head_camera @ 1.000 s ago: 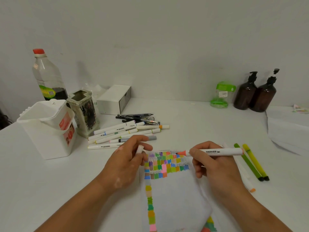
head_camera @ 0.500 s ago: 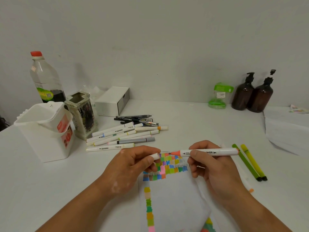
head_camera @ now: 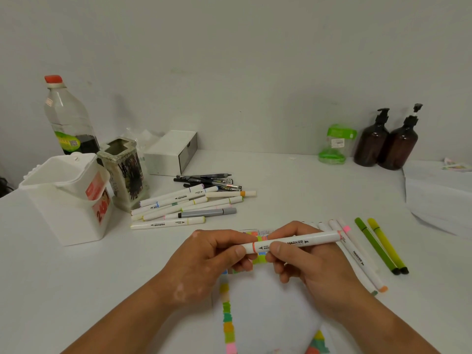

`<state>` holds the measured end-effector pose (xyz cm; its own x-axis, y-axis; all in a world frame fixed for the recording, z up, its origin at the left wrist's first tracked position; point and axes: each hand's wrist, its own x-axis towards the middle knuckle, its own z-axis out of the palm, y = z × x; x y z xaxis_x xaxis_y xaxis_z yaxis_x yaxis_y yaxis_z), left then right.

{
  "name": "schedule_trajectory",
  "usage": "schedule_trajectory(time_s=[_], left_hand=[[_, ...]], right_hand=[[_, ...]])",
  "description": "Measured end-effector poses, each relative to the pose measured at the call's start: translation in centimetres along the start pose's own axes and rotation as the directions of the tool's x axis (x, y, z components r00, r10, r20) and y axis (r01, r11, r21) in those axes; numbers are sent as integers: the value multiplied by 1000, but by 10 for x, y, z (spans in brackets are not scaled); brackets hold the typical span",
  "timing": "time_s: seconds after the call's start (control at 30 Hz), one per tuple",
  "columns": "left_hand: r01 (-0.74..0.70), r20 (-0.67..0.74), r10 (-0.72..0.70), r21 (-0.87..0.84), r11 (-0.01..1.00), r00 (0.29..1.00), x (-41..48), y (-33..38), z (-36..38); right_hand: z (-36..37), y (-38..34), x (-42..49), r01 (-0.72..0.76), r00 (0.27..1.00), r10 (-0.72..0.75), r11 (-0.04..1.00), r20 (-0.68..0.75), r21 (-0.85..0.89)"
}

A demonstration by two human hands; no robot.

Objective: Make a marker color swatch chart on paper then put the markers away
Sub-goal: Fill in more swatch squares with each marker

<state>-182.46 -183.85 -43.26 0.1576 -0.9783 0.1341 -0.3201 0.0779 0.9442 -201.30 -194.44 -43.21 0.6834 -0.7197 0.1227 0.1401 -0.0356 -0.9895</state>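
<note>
The desk (head_camera: 76, 290) meets the wall at its far edge. Bare room lies at the near left, between the white tub (head_camera: 63, 198) and the left forearm, and at the far middle, between the black pens (head_camera: 209, 181) and the green container (head_camera: 334, 146). At the right edge a stack of white sheets (head_camera: 439, 200) closes the space.

Both hands hold one marker (head_camera: 293, 242) level, just above the far end of the paper (head_camera: 268, 315), whose near edge runs out of view. The left hand (head_camera: 212, 254) has thumb and fingers curled on the left cap end. The right hand (head_camera: 306, 261) has its fingers wrapped round the barrel.

Half a second ago the cap sat apart in the left hand and the orange tip was bare — now the cap is on and the hands nearly touch.

Counted:
- One pile of markers (head_camera: 184, 203) at the far left, roughly eight with one grey; they overlap, so the count is not sure.
- At least three loose markers (head_camera: 357, 256) just right of the right hand.
- Two green pens (head_camera: 375, 245) beyond them.
- Two brown pump bottles (head_camera: 373, 141).
- One plastic bottle (head_camera: 69, 118), one pen holder (head_camera: 125, 172) and one white box (head_camera: 171, 152).
</note>
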Motion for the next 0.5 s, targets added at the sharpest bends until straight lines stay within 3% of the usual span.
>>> schedule_trajectory(time_s=[0.4,0.5], left_hand=[[-77,-52,75,-31,997,996,-1,4,-1],[-71,-45,71,-7,997,996,0,4,-2]], right_hand=[[7,-7,-2,35,999,-35,999,5,9],[8,-7,-2,53,999,-52,997,13,-60]])
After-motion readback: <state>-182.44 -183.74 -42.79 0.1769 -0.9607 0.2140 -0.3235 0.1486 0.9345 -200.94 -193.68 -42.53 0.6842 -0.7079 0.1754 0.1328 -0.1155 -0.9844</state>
